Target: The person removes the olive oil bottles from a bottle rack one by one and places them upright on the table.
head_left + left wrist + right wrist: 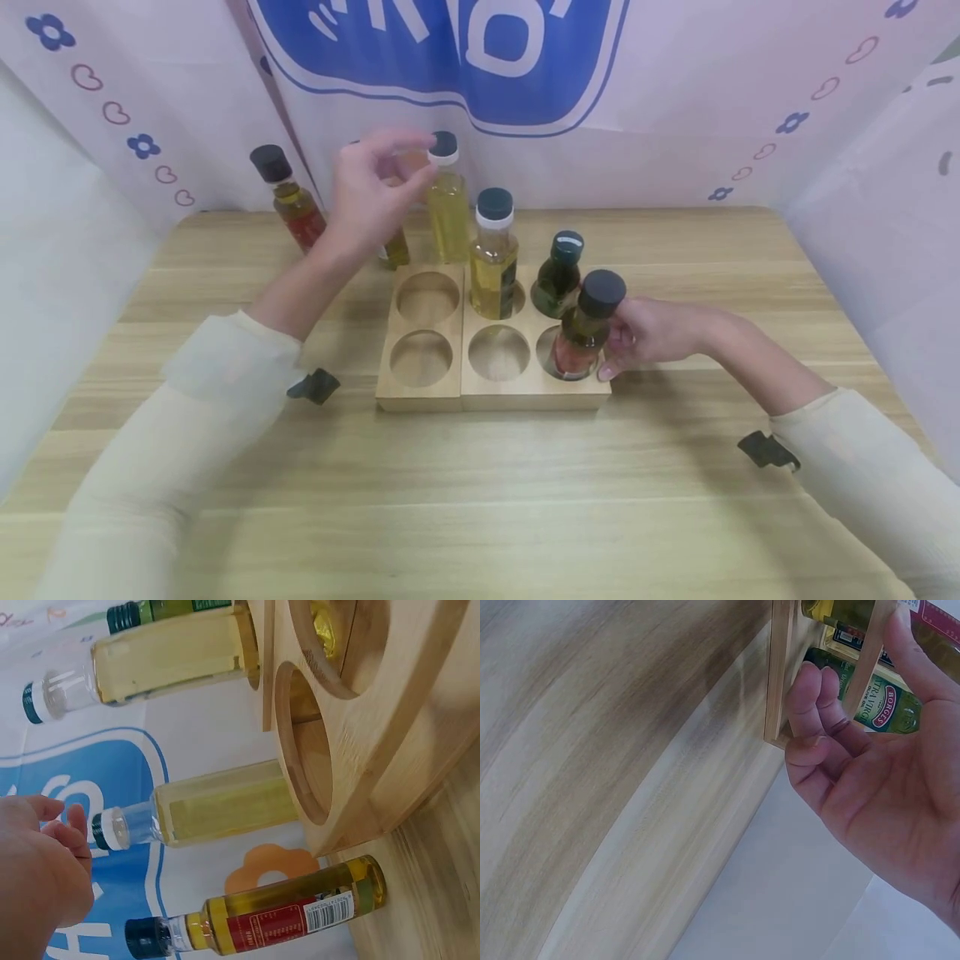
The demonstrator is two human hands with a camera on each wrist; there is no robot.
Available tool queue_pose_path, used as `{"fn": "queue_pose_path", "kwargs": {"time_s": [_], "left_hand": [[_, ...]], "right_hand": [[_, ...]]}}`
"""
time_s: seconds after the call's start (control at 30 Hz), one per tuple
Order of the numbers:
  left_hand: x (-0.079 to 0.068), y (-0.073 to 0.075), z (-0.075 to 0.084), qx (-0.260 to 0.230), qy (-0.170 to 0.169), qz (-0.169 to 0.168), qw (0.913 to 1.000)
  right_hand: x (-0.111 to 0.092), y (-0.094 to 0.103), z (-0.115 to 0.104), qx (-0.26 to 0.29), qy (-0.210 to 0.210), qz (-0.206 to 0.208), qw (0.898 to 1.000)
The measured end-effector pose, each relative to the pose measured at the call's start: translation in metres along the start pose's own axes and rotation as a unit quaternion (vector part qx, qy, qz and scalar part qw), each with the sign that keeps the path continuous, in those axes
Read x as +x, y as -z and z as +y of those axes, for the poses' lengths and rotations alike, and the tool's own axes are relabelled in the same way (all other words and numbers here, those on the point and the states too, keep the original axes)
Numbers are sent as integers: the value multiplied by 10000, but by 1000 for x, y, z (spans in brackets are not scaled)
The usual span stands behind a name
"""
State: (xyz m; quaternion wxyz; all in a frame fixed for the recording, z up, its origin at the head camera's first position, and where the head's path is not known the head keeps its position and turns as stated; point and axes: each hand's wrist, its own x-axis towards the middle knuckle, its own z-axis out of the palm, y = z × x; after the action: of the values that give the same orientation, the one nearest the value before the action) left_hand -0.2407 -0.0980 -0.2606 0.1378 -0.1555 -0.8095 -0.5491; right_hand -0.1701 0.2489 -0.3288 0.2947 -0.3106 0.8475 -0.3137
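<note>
My left hand (371,187) is raised at the cap of a pale-yellow oil bottle (448,221) standing behind the rack. Its thumb and forefinger are spread near the cap; in the left wrist view the fingertips look just apart from the cap (105,829). At the right end of a wooden bottle rack (498,401) my right hand (656,337) grips the side, thumb on the top edge and fingers curled below. Several round holes pierce the rack. Seated in it are a pale oil bottle (491,271), a dark green bottle (558,283) and a black-capped, red-labelled bottle (577,342).
Left of the left hand stands a black-capped oil bottle with a red label (296,208). Another oil bottle (274,911) is partly hidden behind that hand in the head view. A printed white curtain (660,158) hangs at the back edge of the wooden table (480,500).
</note>
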Motion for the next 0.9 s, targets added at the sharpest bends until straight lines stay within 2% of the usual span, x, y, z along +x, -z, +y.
{"fn": "queue_pose_path", "kwargs": {"time_s": [0.13, 0.43, 0.57, 0.73, 0.9], "left_hand": [[-8, -1, 4, 225, -169, -123, 9995], [-24, -7, 5, 345, -441, -763, 9955], [-26, -9, 5, 150, -425, -1045, 9935], [-27, -12, 4, -277, -230, -1338, 9904], [-28, -17, 5, -358, -230, -1560, 9868]], "right_hand": [[0, 0, 1, -69, 23, 26, 10000], [0, 0, 2, -96, 76, 23, 9999], [1, 0, 3, -104, 80, 28, 9999], [1, 0, 2, -92, 39, 24, 9999], [0, 0, 1, -73, -2, 20, 10000]]}}
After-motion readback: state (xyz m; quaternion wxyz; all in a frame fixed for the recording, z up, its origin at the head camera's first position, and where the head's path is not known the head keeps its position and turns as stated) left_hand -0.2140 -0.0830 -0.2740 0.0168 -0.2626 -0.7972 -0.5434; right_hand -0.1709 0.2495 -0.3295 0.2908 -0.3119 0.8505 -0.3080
